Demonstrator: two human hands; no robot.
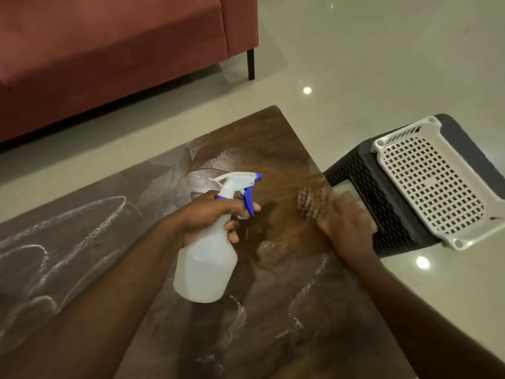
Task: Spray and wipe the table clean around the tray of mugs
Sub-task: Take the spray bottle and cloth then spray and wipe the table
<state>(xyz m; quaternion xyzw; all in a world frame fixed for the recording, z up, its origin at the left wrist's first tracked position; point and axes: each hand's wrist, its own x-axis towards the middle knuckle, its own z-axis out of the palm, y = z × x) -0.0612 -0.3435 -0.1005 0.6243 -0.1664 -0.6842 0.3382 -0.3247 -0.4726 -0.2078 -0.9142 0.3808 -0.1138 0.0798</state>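
My left hand (216, 214) grips the neck of a white spray bottle (205, 266) with a blue trigger, held above the middle of the brown wooden table (246, 143), nozzle pointing right. My right hand (341, 220) presses a checked cloth (308, 203), blurred by motion, onto the table near its right edge. The wood around the cloth looks wet and dark. White dusty streaks (82, 222) cover the left and near parts of the table. No tray of mugs is in view.
A black plastic stool (382, 198) stands just right of the table, with a white perforated tray (431, 184) lying on it. A red sofa (109, 45) sits beyond the table at the upper left. Glossy pale floor tiles surround everything.
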